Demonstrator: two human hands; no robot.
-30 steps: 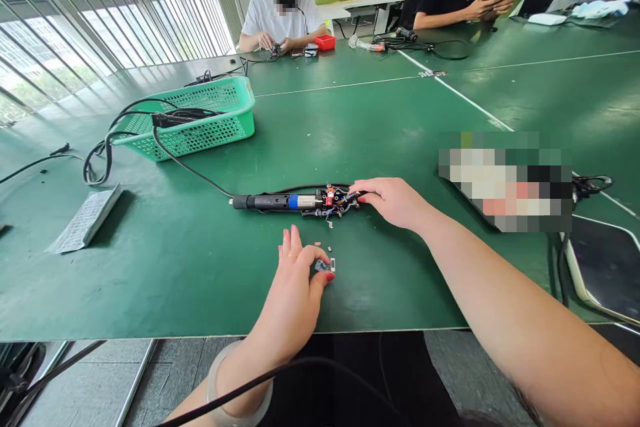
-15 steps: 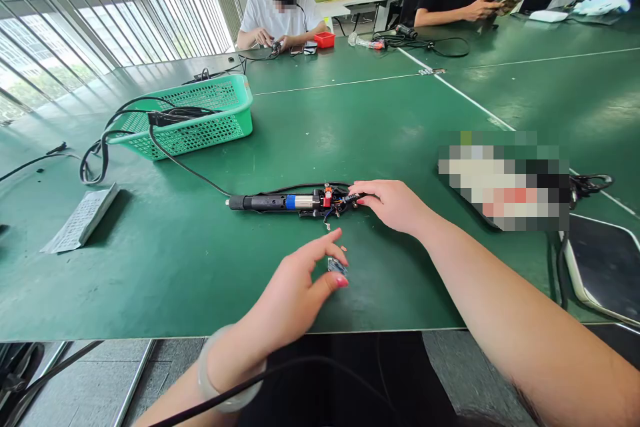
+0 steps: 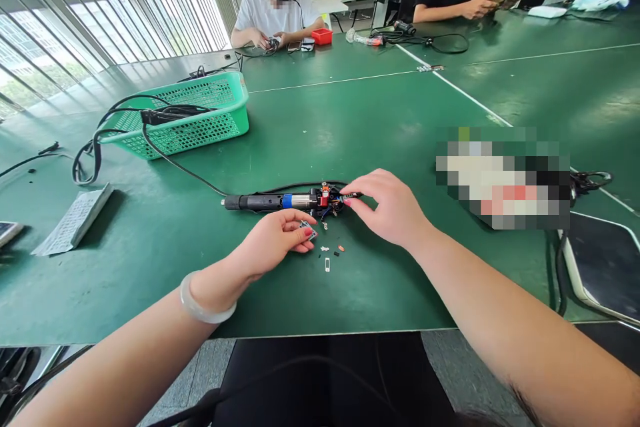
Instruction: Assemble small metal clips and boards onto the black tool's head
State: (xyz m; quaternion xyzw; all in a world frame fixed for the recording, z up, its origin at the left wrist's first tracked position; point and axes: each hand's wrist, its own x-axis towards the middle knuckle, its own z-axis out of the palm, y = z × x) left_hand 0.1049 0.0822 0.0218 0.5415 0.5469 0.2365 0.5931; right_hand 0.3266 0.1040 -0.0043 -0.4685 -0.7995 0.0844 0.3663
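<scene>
Green desk (image 3: 160, 293) carrying a tubular device (image 3: 300, 201), laid flat; basket (image 3: 195, 130) beyond the device's left end. Device judged fairly light, stiff along the barrel (image 3: 257, 202), fragile at the exposed wiring (image 3: 332, 200); best held by the barrel. Small blue-grey part (image 3: 313, 234) probably very light, best taken by its edges. Left hand (image 3: 275, 237) just before the device, pinching that part, wrist low. Right hand (image 3: 390, 207) arched over from the right, thumb and forefinger pinched at the device's wired end.
</scene>
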